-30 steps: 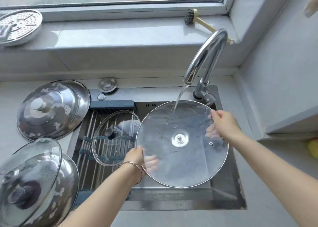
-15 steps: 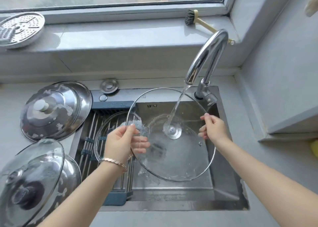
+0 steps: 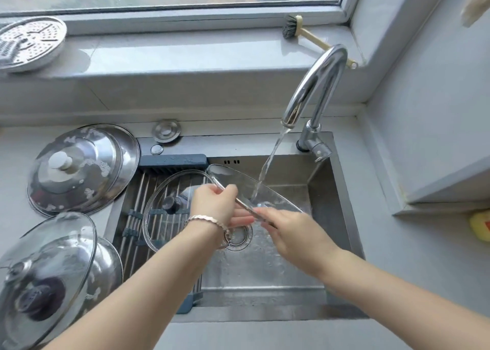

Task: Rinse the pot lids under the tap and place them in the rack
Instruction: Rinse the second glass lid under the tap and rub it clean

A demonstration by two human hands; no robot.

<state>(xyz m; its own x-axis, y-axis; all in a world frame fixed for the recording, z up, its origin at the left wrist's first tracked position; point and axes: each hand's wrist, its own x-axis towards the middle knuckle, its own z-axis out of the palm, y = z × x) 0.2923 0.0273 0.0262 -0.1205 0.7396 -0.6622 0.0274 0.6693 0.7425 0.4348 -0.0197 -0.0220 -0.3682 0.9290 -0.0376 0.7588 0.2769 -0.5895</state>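
I held the glass lid (image 3: 281, 194) tilted steeply over the sink (image 3: 265, 272), left hand (image 3: 214, 206) curled round its rim and right hand (image 3: 294, 233) pinching the same rim just beside it, the tap (image 3: 318, 84) stream striking the glass beyond both.

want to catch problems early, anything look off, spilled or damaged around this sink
Nothing looks broken or spilled. The steel lid on the counter left of the rack carries whitish blotches, seemingly residue not yet rinsed off.
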